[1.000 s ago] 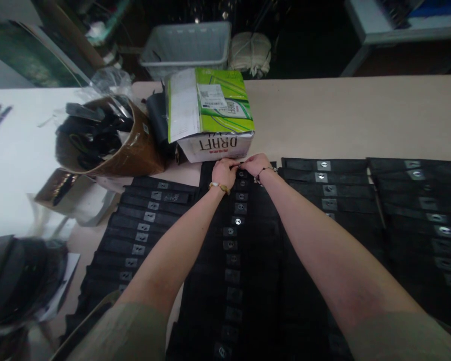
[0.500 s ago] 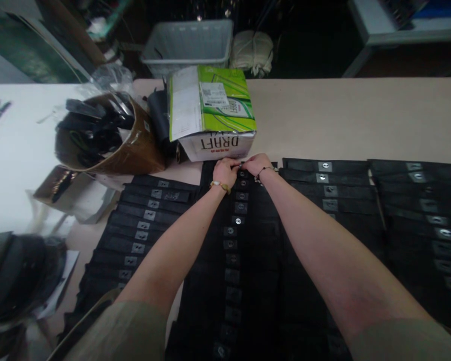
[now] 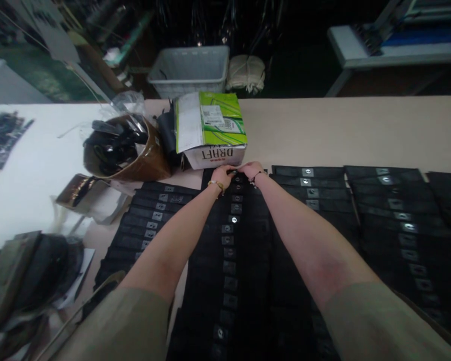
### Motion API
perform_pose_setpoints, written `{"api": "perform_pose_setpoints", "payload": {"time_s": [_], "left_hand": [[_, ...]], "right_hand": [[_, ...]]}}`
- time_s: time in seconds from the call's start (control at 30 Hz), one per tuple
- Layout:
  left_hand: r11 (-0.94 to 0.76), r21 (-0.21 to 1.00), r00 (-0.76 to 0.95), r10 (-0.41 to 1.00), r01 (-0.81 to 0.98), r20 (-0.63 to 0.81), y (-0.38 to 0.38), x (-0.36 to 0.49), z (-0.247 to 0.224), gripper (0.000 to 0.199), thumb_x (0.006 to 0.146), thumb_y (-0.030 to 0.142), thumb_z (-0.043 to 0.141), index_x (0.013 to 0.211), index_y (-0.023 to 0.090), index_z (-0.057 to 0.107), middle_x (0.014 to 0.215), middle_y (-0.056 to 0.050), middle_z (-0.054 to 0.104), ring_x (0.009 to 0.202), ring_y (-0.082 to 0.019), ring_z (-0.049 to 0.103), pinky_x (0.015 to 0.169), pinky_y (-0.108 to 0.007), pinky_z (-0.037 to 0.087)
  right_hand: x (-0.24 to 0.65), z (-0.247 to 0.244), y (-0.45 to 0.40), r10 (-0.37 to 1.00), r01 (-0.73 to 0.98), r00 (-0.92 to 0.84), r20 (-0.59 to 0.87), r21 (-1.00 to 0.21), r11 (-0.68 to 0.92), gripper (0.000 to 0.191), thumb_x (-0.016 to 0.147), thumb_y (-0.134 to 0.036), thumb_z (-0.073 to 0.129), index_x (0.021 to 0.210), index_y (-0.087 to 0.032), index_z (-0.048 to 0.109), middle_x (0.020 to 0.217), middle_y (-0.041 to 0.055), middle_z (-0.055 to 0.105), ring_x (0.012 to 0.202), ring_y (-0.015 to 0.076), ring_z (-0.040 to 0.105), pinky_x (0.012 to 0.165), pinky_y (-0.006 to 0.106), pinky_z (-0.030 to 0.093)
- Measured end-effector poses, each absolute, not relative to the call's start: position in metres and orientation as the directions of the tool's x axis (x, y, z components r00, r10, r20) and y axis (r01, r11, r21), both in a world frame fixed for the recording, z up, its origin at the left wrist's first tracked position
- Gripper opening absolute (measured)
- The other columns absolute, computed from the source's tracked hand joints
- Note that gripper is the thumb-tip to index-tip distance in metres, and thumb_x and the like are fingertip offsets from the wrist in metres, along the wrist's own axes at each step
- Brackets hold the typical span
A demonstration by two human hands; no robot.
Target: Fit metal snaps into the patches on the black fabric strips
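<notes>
My left hand (image 3: 221, 176) and my right hand (image 3: 251, 169) meet at the far end of the middle column of overlapping black fabric pieces (image 3: 251, 225). Fingers of both hands are closed together over the topmost piece, just in front of a green and white box (image 3: 221, 125). Whatever small thing lies between the fingertips is too small to make out. Down the column runs a line of small grey tags with round emblems (image 3: 234, 219). Similar black pieces (image 3: 308, 171) lie in columns to the right, and another slanted column (image 3: 156, 215) lies at the left.
Left of the box stands a brown container (image 3: 154, 158) filled with dark items. Nearer is a small open carton (image 3: 108, 203). A grey plastic bin (image 3: 190, 65) and a tied cloth bundle (image 3: 247, 72) sit beyond the table's far edge (image 3: 323, 108).
The view has shifted, showing more beyond the table and another black column at the right. Both hands remain together at the top of the middle column.
</notes>
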State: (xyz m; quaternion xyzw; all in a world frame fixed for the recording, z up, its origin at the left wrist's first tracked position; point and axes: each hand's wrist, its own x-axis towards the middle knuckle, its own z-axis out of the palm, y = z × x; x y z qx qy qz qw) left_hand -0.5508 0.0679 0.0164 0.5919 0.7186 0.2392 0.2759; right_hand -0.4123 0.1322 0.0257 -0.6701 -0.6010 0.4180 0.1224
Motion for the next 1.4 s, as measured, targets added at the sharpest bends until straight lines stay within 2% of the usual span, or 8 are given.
{"api": "perform_pose_setpoints", "payload": {"time_s": [0.1,0.27,0.63,0.83,0.93,1.1,1.23,1.4], "left_hand": [[0.180,0.696,-0.107,0.983,0.695,-0.147,0.066,-0.558,0.018,0.038,0.083,0.013,0.068,0.119,0.024,0.072,0.115,-0.003,0.075,0.105,-0.018,0.069,0.101,-0.029,0.050],[0.252,0.662,-0.220,0.966,0.706,-0.134,0.064,-0.551,0.016,0.026,0.085,0.018,0.068,0.109,0.021,0.076,0.113,-0.004,0.076,0.108,-0.019,0.068,0.102,-0.028,0.049],[0.269,0.658,-0.238,0.961,0.703,-0.138,0.072,-0.547,0.011,0.022,0.084,0.024,0.070,0.104,0.020,0.077,0.107,-0.004,0.077,0.102,-0.019,0.070,0.097,-0.029,0.050],[0.086,0.713,-0.077,0.996,0.696,-0.045,0.029,-0.560,0.043,0.040,0.085,0.019,0.068,0.125,0.020,0.067,0.128,-0.005,0.070,0.117,-0.020,0.064,0.108,-0.032,0.046],[-0.032,0.712,-0.022,0.998,0.702,0.066,-0.065,-0.572,0.060,0.034,0.088,0.019,0.065,0.122,0.019,0.068,0.134,-0.006,0.065,0.126,-0.020,0.059,0.113,-0.035,0.042],[0.008,0.688,0.090,0.990,0.725,-0.106,-0.259,-0.565,0.057,0.026,0.087,0.022,0.068,0.112,0.020,0.072,0.126,-0.007,0.070,0.121,-0.022,0.062,0.110,-0.039,0.048],[0.058,0.697,0.092,0.980,0.715,-0.177,-0.313,-0.549,0.058,0.021,0.090,0.026,0.065,0.109,0.019,0.072,0.119,-0.008,0.071,0.113,-0.023,0.064,0.104,-0.040,0.051],[0.006,0.725,0.121,0.985,0.689,-0.123,-0.331,-0.542,0.088,0.036,0.096,0.038,0.059,0.125,0.017,0.059,0.128,-0.011,0.060,0.110,-0.022,0.062,0.093,-0.045,0.055]], "right_hand": [[-0.401,0.035,0.124,0.914,0.541,-0.003,-0.406,-0.769,-0.340,0.025,0.076,-0.033,0.070,0.091,-0.014,0.074,0.053,-0.0036,0.056,0.045,0.0106,0.051,0.048,0.022,0.039],[-0.397,0.042,0.110,0.887,0.390,-0.042,-0.460,-0.825,-0.409,0.006,0.071,-0.018,0.072,0.074,-0.013,0.069,0.046,-0.0054,0.050,0.041,0.0077,0.045,0.044,0.019,0.035],[-0.398,0.056,0.072,0.818,-0.027,-0.079,-0.570,-0.819,-0.573,0.005,0.078,-0.014,0.060,0.074,-0.014,0.061,0.057,-0.0038,0.052,0.047,0.0068,0.047,0.041,0.019,0.033],[-0.329,0.104,-0.089,0.794,-0.285,-0.123,-0.595,-0.746,-0.602,0.033,0.062,-0.020,0.077,0.094,-0.015,0.071,0.075,0.0008,0.066,0.062,0.0092,0.057,0.048,0.018,0.037],[-0.281,0.122,-0.208,0.684,-0.236,-0.043,-0.728,-0.658,-0.715,0.037,0.056,-0.026,0.085,0.089,-0.015,0.072,0.077,0.0042,0.068,0.062,0.0112,0.057,0.047,0.020,0.037],[-0.238,0.132,-0.389,0.442,-0.329,0.132,-0.887,-0.460,-0.825,0.039,0.050,-0.021,0.086,0.086,-0.018,0.071,0.075,0.0041,0.068,0.057,0.0118,0.057,0.042,0.019,0.035],[-0.245,0.138,-0.477,0.374,-0.450,0.196,-0.907,-0.422,-0.787,0.047,0.044,-0.026,0.091,0.086,-0.017,0.073,0.071,0.0025,0.067,0.055,0.0091,0.055,0.040,0.016,0.034],[-0.260,0.152,-0.522,0.484,-0.428,0.178,-0.857,-0.510,-0.746,0.058,0.042,-0.033,0.095,0.094,-0.016,0.074,0.075,0.0032,0.071,0.058,0.0081,0.055,0.042,0.015,0.035]]}}
